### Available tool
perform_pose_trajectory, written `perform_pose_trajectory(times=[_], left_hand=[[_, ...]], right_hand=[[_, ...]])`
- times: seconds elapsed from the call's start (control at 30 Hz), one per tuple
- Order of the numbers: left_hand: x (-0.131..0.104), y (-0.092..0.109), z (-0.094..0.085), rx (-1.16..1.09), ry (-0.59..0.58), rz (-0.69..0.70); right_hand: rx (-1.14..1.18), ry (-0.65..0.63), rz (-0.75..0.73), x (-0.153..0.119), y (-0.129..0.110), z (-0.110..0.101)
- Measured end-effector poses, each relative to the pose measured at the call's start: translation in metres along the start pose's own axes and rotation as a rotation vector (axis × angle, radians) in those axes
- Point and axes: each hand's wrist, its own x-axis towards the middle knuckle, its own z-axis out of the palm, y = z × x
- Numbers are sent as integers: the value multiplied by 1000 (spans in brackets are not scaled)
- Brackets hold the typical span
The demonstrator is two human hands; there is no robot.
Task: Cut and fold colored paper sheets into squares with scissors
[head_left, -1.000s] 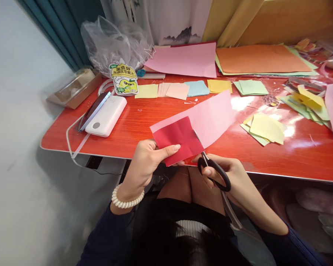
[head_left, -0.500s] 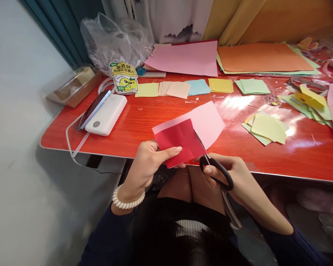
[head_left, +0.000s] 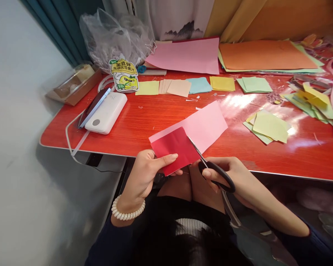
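A red paper square (head_left: 174,147) lies over a larger light pink sheet (head_left: 205,125), and my left hand (head_left: 148,170) pinches both at their lower left, thumb on top. Black-handled scissors (head_left: 218,173) are in my right hand (head_left: 230,171), with finger and thumb at the handle loops. The blades lie along the right edge of the red square, over the pink sheet. Both papers are above the front edge of the red table (head_left: 122,136). My right fingers near the paper are partly hidden behind the scissors.
Small paper stacks in several colours, including a blue one (head_left: 199,85), line the table's middle. Larger pink (head_left: 185,55) and orange sheets (head_left: 266,54) lie behind. A white power bank (head_left: 107,112) is at left, light green squares (head_left: 270,126) at right.
The red square and pink sheet have shifted slightly down and left with my left hand. The scissor blades now reach farther up-left along the red square's edge.
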Motion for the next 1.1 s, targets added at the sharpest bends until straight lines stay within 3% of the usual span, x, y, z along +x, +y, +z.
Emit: perform_pose_trajectory(times=[0.33, 0.67, 1.1], left_hand=[[-9, -4, -6, -72, 44, -43], [-9, -2, -6, -108, -3, -42], [-8, 1, -8, -153, -69, -21]], right_hand=[[-5, -47, 71, 3, -18, 2], [18, -223, 49, 9, -19, 0], [-97, -202, -33, 11, -27, 1]])
